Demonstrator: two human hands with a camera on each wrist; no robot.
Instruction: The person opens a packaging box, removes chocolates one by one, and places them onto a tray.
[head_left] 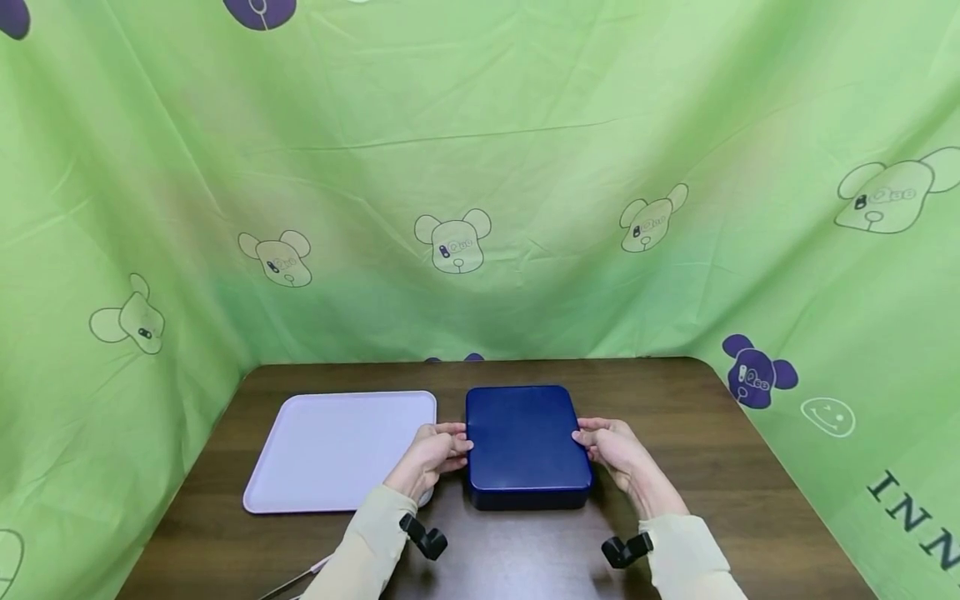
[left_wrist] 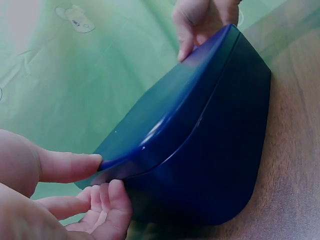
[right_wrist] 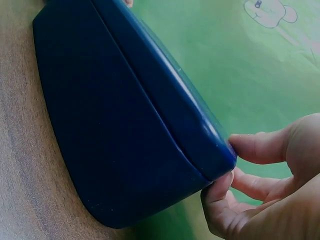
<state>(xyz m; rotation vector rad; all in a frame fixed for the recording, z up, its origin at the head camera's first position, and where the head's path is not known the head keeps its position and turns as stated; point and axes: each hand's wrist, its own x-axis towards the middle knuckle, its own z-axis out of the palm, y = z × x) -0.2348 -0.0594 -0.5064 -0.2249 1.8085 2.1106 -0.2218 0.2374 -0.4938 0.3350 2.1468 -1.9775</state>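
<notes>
A dark blue rectangular box with a rounded-corner lid [head_left: 528, 437] stands on the table in front of me. My left hand [head_left: 431, 454] grips the lid's left edge, and my right hand [head_left: 618, 450] grips the right edge. In the left wrist view, the thumb presses the lid's rim [left_wrist: 145, 150] while curled fingers sit at the seam below it. The right wrist view shows a similar pinch by the right thumb and fingers at a corner of the lid [right_wrist: 200, 135]. Below the seam, the box body [right_wrist: 110, 130] rests on the table; its inside is hidden.
Left of the box lies a pale lilac tray [head_left: 330, 450], partly behind my left hand. A thin metal tool with a lilac handle [head_left: 318, 566] shows beside my left sleeve, partly hidden by it. Green printed cloth [head_left: 525, 308] hangs behind the brown table [head_left: 705, 467].
</notes>
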